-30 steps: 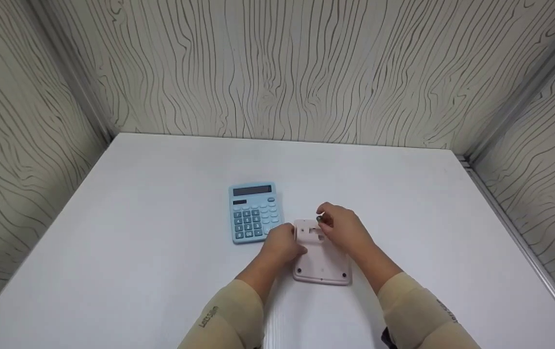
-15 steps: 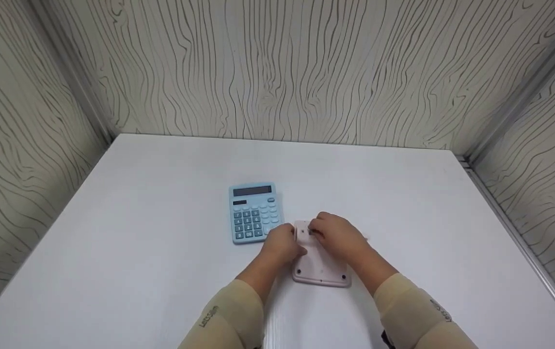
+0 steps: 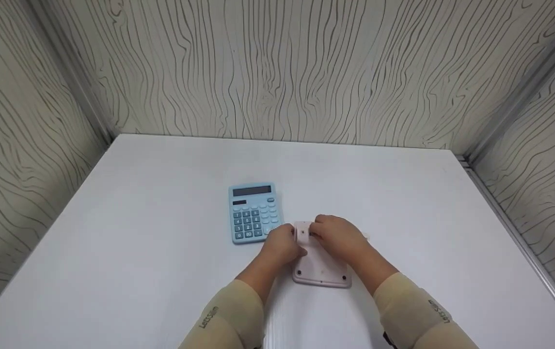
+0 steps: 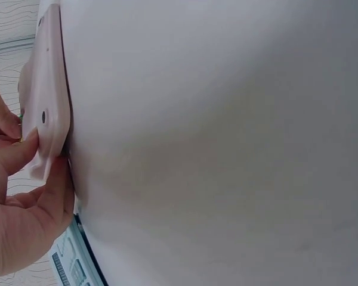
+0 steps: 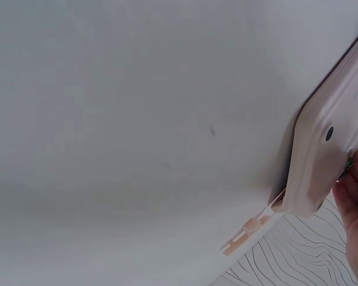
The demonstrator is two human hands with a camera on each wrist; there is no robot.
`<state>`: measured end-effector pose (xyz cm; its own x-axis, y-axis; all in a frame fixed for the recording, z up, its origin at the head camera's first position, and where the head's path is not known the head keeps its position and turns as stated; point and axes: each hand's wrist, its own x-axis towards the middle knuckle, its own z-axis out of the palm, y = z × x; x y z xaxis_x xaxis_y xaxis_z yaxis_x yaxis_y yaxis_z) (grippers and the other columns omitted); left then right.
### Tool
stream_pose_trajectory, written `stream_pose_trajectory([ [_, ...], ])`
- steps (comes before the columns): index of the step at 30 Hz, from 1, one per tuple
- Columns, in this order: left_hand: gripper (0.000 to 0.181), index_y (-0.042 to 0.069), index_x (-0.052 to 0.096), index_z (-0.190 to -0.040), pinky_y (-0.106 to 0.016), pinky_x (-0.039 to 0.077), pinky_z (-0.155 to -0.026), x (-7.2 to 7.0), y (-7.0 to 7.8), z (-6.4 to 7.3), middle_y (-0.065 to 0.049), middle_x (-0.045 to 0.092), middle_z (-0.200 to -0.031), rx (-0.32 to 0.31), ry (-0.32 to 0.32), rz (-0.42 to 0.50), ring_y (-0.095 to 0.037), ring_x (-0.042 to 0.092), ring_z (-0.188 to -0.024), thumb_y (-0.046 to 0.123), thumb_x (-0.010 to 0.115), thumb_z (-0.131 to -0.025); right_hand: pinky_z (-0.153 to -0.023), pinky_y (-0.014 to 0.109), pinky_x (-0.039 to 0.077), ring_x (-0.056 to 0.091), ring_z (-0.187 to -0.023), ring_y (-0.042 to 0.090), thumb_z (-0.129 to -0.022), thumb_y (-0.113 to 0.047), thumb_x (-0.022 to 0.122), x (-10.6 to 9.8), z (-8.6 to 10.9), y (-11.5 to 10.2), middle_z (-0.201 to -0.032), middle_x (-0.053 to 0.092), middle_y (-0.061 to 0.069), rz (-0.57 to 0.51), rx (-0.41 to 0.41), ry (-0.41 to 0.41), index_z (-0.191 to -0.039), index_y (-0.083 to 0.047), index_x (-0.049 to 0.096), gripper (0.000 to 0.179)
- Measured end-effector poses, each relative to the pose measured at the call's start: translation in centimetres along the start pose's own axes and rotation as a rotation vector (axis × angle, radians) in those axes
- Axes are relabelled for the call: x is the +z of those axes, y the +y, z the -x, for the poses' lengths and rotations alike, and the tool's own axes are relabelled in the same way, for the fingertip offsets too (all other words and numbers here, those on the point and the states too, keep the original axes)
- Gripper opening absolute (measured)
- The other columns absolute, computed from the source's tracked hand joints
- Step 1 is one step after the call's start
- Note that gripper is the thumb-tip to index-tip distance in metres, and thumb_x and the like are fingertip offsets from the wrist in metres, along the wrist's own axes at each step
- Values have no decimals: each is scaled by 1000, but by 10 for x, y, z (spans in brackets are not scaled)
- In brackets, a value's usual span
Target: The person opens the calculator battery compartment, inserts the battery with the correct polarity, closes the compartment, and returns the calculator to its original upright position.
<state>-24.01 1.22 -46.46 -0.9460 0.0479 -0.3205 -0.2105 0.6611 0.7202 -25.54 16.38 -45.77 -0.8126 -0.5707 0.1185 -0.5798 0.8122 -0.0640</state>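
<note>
A pale pink calculator lies face down on the white table, its back with dark round feet facing up. My left hand grips its left edge near the top, thumb on the back and fingers at the underside in the left wrist view. Over the battery compartment, my right hand pinches a small green and dark battery against the calculator's back. The right hand hides most of the compartment and of the battery in the head view.
A light blue calculator lies face up just left of the pink one, close to my left hand. Right of the pink calculator lies a small pale pink battery cover on the table. Wood-grain panels stand behind the table and at both sides.
My right hand has come down and left with the battery from above the pink calculator's top edge, onto the compartment, then shifted slightly. The left hand has kept its grip.
</note>
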Motion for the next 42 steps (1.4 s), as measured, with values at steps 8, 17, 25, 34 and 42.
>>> stream_pose_trajectory([
  [8, 55, 2, 54, -120, -34, 46, -88, 2, 0, -1, -11, 60, -114, -8, -5, 9, -19, 56, -94, 15, 77, -72, -70, 29, 50, 60, -78, 14, -84, -15, 63, -1, 2, 3, -84, 62, -3, -44, -1, 14, -100, -16, 72, 18],
  [17, 58, 2, 52, -123, -36, 45, -90, 2, 0, -2, -11, 58, -117, -13, -14, 19, -20, 55, -96, 15, 76, -73, -70, 30, 51, 59, -79, 16, -91, -22, 55, -1, 3, 2, -86, 62, 1, -22, -1, -15, -94, -8, 70, 21],
  [25, 58, 2, 52, -124, -35, 45, -90, 0, 1, -1, -11, 58, -117, -15, -14, 26, -20, 55, -95, 14, 76, -73, -87, 36, 48, 60, -102, 24, -93, -21, 51, -7, 2, 0, -104, 65, 7, -49, 26, -93, -106, -5, 67, 26],
  [34, 57, 2, 52, -123, -36, 46, -89, 1, 0, 0, -11, 59, -116, -19, -13, 14, -20, 55, -95, 14, 76, -73, -98, 41, 40, 49, -119, 24, -93, -21, 51, -8, 6, 3, -125, 57, 0, -136, 151, -231, -124, -15, 58, 32],
  [42, 57, 3, 53, -123, -37, 44, -92, 0, 1, -1, -11, 59, -117, -38, -25, 25, -21, 55, -98, 14, 76, -73, -99, 42, 38, 48, -121, 23, -93, -21, 50, -8, 6, 3, -127, 55, -5, -167, 183, -253, -126, -20, 55, 34],
])
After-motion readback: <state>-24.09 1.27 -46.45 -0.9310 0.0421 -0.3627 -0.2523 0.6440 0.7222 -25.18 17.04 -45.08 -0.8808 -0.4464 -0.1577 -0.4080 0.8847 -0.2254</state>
